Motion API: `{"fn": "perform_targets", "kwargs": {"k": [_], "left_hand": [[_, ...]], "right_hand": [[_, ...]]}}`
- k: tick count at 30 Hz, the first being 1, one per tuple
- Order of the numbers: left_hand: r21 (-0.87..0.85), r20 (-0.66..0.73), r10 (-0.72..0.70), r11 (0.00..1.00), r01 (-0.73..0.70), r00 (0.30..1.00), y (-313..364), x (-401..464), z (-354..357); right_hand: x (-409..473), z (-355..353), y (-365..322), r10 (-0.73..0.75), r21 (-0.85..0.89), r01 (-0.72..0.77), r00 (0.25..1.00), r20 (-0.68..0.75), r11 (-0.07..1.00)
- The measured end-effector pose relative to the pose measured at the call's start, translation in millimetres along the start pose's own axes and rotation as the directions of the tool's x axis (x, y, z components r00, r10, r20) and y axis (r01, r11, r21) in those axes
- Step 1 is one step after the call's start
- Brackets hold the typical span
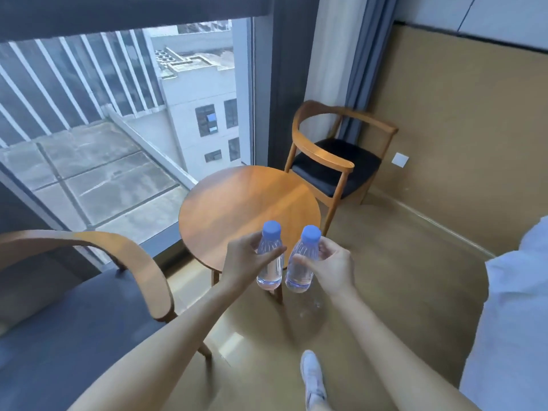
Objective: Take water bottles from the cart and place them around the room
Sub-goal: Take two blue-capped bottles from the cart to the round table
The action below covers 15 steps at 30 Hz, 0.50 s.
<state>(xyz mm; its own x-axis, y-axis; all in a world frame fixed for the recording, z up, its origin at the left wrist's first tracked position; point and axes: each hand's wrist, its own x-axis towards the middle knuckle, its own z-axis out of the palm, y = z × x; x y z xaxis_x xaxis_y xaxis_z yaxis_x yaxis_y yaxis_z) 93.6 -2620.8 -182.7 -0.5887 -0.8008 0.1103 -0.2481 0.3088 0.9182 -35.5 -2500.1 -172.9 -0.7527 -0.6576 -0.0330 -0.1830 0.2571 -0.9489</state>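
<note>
I hold two clear water bottles with blue caps side by side, upright, in the air at the near edge of a small round wooden table [237,197]. My left hand [243,262] grips the left bottle [270,271] around its upper body. The right bottle [301,274] leans slightly left, held by my right hand [332,265] just below the neck. Both bottle bases hang lower than the tabletop's near rim in the picture. No cart is in view.
A wooden armchair with a dark seat [335,164] stands beyond the table by the curtain. Another armchair [89,292] is at my left. A floor-to-ceiling window [118,114] lies behind the table. White bedding [516,307] is at right, my shoe [312,378] on the floor.
</note>
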Motion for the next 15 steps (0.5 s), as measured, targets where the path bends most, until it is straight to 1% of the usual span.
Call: {"fn": "perform_targets", "kwargs": {"k": [4,8,11,15], "left_hand": [[0.025,-0.093,-0.072,0.997,0.075,0.993,-2,66,32],[0.005,-0.221,-0.149,0.988,0.154,0.964,13,114,50],[-0.037,-0.308,-0.191,0.981,0.189,0.932,13,142,57],[-0.016,-0.362,-0.24,0.968,0.251,0.901,-1,176,56]], "right_hand": [[89,-10,9,-0.019,0.016,0.018,0.995,0.094,1.0],[170,-17,12,-0.013,0.005,0.012,0.98,0.201,1.0],[219,-10,8,-0.03,-0.021,0.037,0.966,0.257,0.999],[262,16,7,-0.031,0.002,0.033,0.943,0.33,0.999]]}}
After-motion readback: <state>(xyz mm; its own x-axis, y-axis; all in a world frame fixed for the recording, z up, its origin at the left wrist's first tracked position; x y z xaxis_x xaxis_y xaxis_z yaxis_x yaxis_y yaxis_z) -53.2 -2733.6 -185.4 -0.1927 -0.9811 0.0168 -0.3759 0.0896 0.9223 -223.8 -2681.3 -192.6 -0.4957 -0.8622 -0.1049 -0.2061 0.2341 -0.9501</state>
